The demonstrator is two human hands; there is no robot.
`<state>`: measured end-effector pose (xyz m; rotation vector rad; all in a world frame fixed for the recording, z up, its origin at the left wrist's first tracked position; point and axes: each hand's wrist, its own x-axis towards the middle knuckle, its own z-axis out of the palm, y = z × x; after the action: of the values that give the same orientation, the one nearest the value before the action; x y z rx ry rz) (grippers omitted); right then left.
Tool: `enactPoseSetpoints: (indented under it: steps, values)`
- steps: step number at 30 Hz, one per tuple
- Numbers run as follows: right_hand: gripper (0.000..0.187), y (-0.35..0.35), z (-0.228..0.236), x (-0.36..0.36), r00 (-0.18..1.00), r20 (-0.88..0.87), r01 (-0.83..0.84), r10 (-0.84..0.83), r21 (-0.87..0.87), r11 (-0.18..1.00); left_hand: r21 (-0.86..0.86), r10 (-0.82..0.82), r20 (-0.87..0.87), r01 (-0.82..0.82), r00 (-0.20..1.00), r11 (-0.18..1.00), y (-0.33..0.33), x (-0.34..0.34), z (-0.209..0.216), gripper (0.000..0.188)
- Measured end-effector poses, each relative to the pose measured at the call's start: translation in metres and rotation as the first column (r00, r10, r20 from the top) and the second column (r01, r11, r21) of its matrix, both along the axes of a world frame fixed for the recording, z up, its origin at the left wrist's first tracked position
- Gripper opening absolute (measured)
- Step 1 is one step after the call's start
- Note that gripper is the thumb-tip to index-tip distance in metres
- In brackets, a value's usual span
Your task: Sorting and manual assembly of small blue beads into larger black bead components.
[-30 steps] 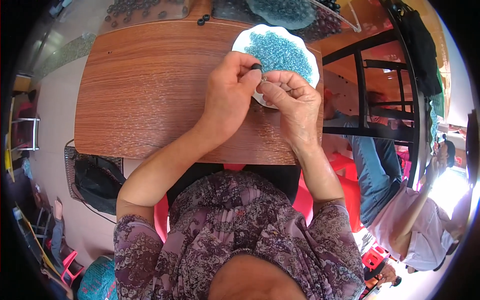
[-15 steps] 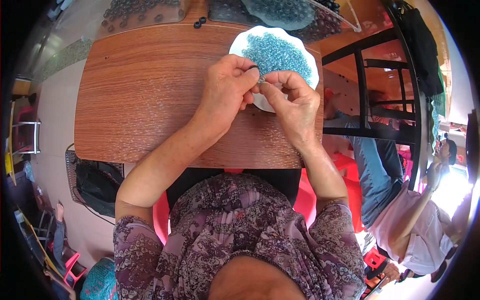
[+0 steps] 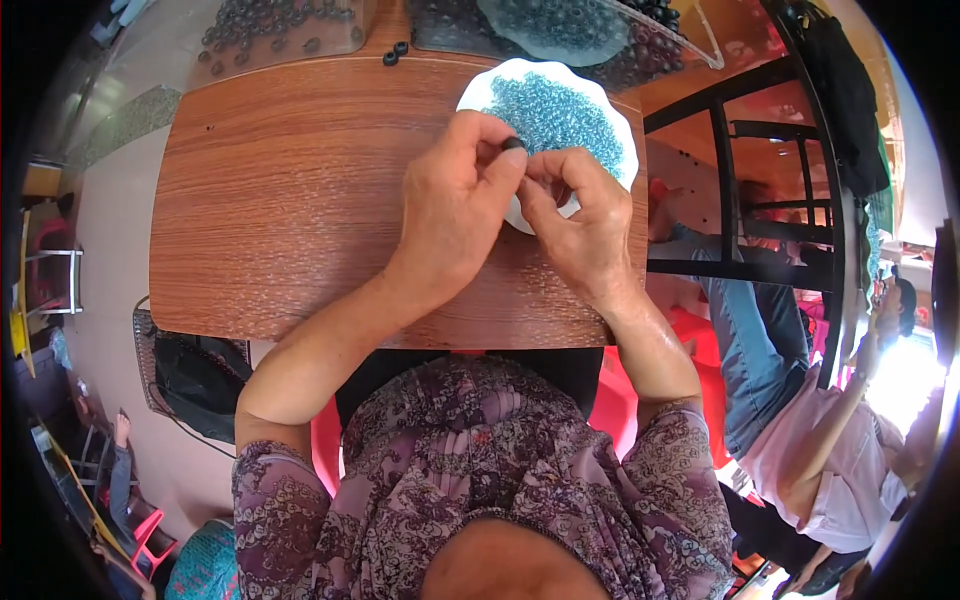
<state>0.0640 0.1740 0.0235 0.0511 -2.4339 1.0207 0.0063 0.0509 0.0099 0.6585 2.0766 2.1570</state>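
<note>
Black bead [image 3: 513, 144], just one, is clamped by left fingers [image 3: 507, 168]; right fingers [image 3: 560, 160] pinch together.

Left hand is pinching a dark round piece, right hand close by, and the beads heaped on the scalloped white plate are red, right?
Not quite: in the head view the beads heaped on the scalloped white plate are blue. The left hand does pinch a dark round piece, right hand close by.

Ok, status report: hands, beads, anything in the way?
Left hand pinching small rounded black piece. Right hand close beside, grip hidden. Translucent blue beads on white scalloped plate, partly behind hands. Nothing visibly blocking.
</note>
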Motion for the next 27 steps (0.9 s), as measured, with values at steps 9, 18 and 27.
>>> enactPoseSetpoints:
  steps: [9,18,27]
  values:
    - [0.02,-0.001,-0.002,-0.001,0.988,-0.144,-0.032,0.061,0.199,0.979,-0.031,-0.026,0.069,0.028,0.997,0.999,0.0,0.003,0.004,0.013]
    - [0.019,-0.001,0.0,-0.001,0.979,-0.195,0.0,0.054,0.266,0.964,0.252,-0.238,0.43,0.138,0.871,0.958,-0.009,-0.007,0.003,0.017]
    - [0.018,-0.001,0.003,-0.004,0.981,-0.177,-0.04,0.081,0.221,0.974,0.118,-0.172,0.296,0.143,0.94,0.983,-0.009,-0.008,0.004,0.016]
